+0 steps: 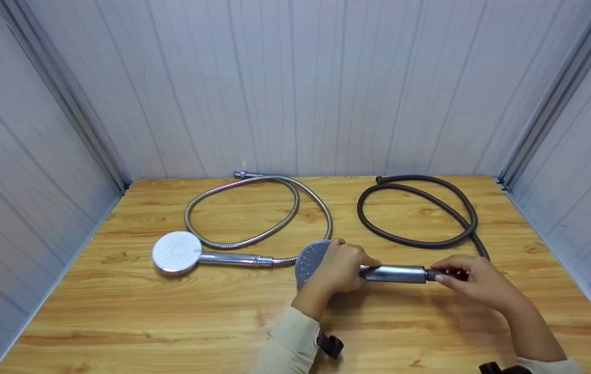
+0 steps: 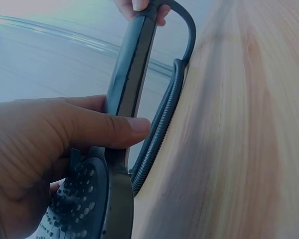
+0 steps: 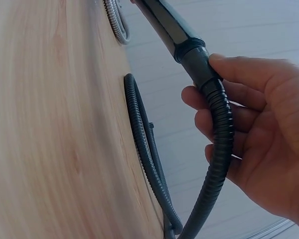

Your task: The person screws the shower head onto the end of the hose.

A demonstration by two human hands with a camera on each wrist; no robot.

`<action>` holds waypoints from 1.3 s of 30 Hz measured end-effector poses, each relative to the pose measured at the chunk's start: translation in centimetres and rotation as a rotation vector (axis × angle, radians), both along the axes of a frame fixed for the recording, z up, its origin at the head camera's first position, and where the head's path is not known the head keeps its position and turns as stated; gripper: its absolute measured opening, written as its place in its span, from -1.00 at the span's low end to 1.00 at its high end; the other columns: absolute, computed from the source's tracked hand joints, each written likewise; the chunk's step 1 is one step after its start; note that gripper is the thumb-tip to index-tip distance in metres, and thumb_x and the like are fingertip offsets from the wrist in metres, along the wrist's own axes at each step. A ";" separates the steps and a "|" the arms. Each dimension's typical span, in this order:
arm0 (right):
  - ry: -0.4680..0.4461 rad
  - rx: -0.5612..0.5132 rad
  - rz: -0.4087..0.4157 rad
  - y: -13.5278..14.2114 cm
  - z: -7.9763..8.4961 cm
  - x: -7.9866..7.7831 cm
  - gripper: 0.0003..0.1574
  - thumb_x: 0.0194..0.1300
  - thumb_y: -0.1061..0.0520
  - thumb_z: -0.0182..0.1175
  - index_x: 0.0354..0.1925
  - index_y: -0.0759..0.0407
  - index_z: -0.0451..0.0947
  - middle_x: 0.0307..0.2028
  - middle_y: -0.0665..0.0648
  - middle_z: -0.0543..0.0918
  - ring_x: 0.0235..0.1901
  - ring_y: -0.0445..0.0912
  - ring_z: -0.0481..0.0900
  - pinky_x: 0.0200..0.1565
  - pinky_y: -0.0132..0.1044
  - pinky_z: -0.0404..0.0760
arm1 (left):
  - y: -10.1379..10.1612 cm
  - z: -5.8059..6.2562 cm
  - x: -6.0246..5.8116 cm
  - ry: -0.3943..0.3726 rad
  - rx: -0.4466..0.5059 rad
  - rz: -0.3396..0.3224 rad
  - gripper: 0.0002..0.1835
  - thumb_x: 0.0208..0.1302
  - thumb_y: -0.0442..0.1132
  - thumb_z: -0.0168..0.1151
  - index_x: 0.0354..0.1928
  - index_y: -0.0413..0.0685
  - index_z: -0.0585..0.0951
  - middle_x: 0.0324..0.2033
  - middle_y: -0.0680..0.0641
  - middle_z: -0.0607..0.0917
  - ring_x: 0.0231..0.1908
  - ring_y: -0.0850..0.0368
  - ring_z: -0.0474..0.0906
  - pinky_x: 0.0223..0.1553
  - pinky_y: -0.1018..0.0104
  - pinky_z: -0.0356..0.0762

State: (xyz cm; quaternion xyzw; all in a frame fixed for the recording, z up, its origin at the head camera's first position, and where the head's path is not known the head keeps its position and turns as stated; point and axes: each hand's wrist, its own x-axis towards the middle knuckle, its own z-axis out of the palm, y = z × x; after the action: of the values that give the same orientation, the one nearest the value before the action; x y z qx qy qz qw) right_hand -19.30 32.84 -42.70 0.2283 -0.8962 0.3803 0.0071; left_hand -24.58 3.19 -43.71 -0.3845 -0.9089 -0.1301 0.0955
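A dark grey shower head (image 1: 394, 274) lies crosswise in front of me, its round spray face to the left. My left hand (image 1: 341, 266) grips it at the neck, the thumb across the handle in the left wrist view. At the handle's right end my right hand (image 1: 474, 280) pinches the black hose connector (image 3: 198, 65), with the other fingers behind the ribbed black hose (image 3: 217, 144). The connector meets the handle's end; whether it is fully threaded cannot be told. Part of the spray face is hidden behind my left hand.
A chrome shower head (image 1: 177, 253) lies to the left on the wooden table (image 1: 171, 322), joined to a coiled silver hose (image 1: 238, 244). The black hose loops at the back right. White panel walls (image 1: 316, 88) close off the back and both sides.
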 end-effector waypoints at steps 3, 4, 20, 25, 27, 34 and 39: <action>0.005 0.004 -0.010 -0.1 -0.1 0.0 -0.74 0.27 0.12 0.33 -0.07 0.12 0.65 -0.27 0.02 0.65 -0.38 -0.19 0.52 -0.39 -0.31 0.52 | 0.0 0.0 0.0 0.007 -0.006 0.001 -0.58 -0.05 -0.16 0.52 -0.07 0.36 0.74 -0.28 0.24 0.75 -0.29 0.35 0.62 -0.05 0.21 0.31; -0.003 0.003 -0.016 -0.1 -0.1 0.1 -0.73 0.24 0.13 0.35 -0.08 0.13 0.64 -0.28 0.03 0.64 -0.37 -0.18 0.52 -0.38 -0.31 0.52 | 0.0 0.0 0.0 0.005 -0.006 0.002 -0.59 -0.04 -0.15 0.53 -0.07 0.36 0.74 -0.28 0.24 0.75 -0.29 0.35 0.62 -0.05 0.21 0.31; 0.020 0.013 -0.037 -0.1 -0.2 0.2 -0.76 0.14 0.16 0.43 -0.23 0.07 0.58 -0.38 -0.01 0.59 -0.40 -0.19 0.49 -0.38 -0.32 0.50 | 0.1 0.1 0.1 0.013 -0.006 -0.005 -0.56 -0.09 -0.11 0.56 -0.06 0.34 0.74 -0.27 0.23 0.76 -0.27 0.34 0.62 -0.04 0.19 0.30; 0.027 0.001 -0.022 -0.1 -0.2 0.2 -0.79 0.18 0.12 0.40 -0.21 0.06 0.60 -0.35 -0.03 0.62 -0.38 -0.19 0.51 -0.37 -0.33 0.51 | 0.0 0.1 0.0 0.028 -0.009 -0.008 -0.57 -0.07 -0.14 0.54 -0.06 0.34 0.75 -0.28 0.22 0.76 -0.27 0.33 0.63 -0.04 0.18 0.33; 0.024 -0.001 -0.021 -0.2 -0.1 0.2 -0.80 0.20 0.11 0.39 -0.20 0.07 0.60 -0.35 -0.03 0.62 -0.38 -0.19 0.51 -0.37 -0.33 0.51 | 0.0 0.0 0.0 0.027 -0.005 -0.008 -0.59 -0.06 -0.14 0.53 -0.07 0.35 0.75 -0.28 0.22 0.76 -0.28 0.33 0.63 -0.04 0.19 0.33; 0.011 -0.010 -0.016 -0.2 0.0 0.1 -0.82 0.24 0.11 0.35 -0.18 0.08 0.61 -0.32 -0.01 0.64 -0.37 -0.19 0.52 -0.37 -0.32 0.52 | -0.1 0.0 0.0 0.014 0.001 -0.004 -0.59 -0.06 -0.13 0.54 -0.07 0.34 0.75 -0.29 0.21 0.76 -0.29 0.33 0.63 -0.03 0.19 0.32; -0.004 -0.021 -0.008 -0.2 0.0 0.1 -0.83 0.25 0.11 0.34 -0.17 0.08 0.62 -0.31 0.01 0.66 -0.37 -0.19 0.53 -0.37 -0.33 0.52 | -0.1 -0.1 0.0 0.010 -0.003 0.000 -0.58 -0.07 -0.10 0.55 -0.07 0.34 0.74 -0.29 0.21 0.76 -0.29 0.33 0.62 -0.04 0.21 0.31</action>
State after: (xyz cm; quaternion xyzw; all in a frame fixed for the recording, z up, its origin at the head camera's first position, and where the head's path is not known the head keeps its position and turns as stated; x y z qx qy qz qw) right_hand -19.21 32.62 -42.66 0.2236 -0.8931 0.3902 0.0092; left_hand -24.60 3.10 -43.77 -0.3853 -0.9085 -0.1270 0.0997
